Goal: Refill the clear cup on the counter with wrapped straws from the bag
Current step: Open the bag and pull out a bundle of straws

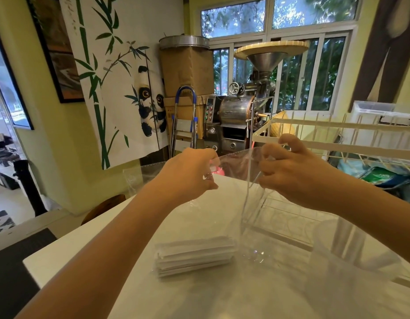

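Opening the bag (224, 203): left hand (190, 173) and right hand (291, 171) both curled, each pinching one side of the clear film at the mouth, drawn apart, bag hanging from the fingers to the counter (199, 300). Wrapped straws (194, 255) lying in a flat stack at the bag's bottom, below and between the hands; cup (351, 247) standing below the right forearm, seemingly empty, though hard to tell through clear plastic. Next, probably: mouth kept wide with one hand, other hand freed to reach in for straws.
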